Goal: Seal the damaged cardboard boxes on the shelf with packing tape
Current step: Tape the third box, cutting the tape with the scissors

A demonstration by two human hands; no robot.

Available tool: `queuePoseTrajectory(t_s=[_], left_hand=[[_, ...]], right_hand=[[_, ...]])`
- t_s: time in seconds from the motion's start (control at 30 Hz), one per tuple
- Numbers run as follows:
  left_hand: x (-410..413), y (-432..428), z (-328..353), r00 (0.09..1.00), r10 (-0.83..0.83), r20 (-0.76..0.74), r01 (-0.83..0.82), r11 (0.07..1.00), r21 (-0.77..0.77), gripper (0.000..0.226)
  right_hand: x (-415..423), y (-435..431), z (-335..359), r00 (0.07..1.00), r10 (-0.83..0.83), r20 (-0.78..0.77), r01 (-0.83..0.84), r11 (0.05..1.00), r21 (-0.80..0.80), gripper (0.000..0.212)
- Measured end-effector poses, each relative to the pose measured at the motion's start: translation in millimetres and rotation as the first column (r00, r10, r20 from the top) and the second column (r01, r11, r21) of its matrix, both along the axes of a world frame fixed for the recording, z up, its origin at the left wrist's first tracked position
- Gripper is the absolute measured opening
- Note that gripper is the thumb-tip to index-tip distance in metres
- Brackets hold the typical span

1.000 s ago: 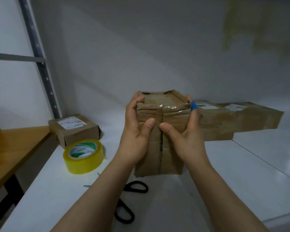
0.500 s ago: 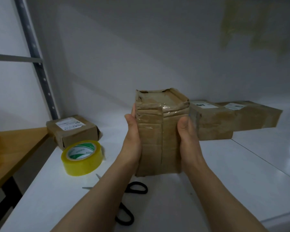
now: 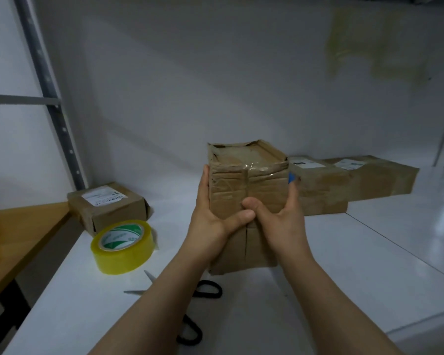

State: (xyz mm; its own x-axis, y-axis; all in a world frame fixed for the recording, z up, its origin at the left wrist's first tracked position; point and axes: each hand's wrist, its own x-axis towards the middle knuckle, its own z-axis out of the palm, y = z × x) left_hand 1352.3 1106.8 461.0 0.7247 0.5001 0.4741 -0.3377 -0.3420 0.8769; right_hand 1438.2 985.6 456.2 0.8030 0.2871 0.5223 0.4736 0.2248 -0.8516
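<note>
You have four cardboard boxes: the tall box (image 3: 262,185) at centre frame, the left box (image 3: 108,208), and the inner right box (image 3: 321,190) and outer right box (image 3: 379,180). One tape roll (image 3: 122,245) and one pair of scissors (image 3: 218,290) sit lower left.

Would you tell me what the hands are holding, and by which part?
The upright cardboard box: left hand on its left side, right hand on its right, thumbs on its front.
</note>
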Motion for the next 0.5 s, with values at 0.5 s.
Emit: queuePoseTrajectory(t_s=[0.5], left_hand=[[5,1,-3,0.996,0.069,0.057,-0.072,0.996,0.044,0.094]], right_hand=[[3,7,52,0.902,-0.159,0.401,0.218,0.970,-0.105,0.035]])
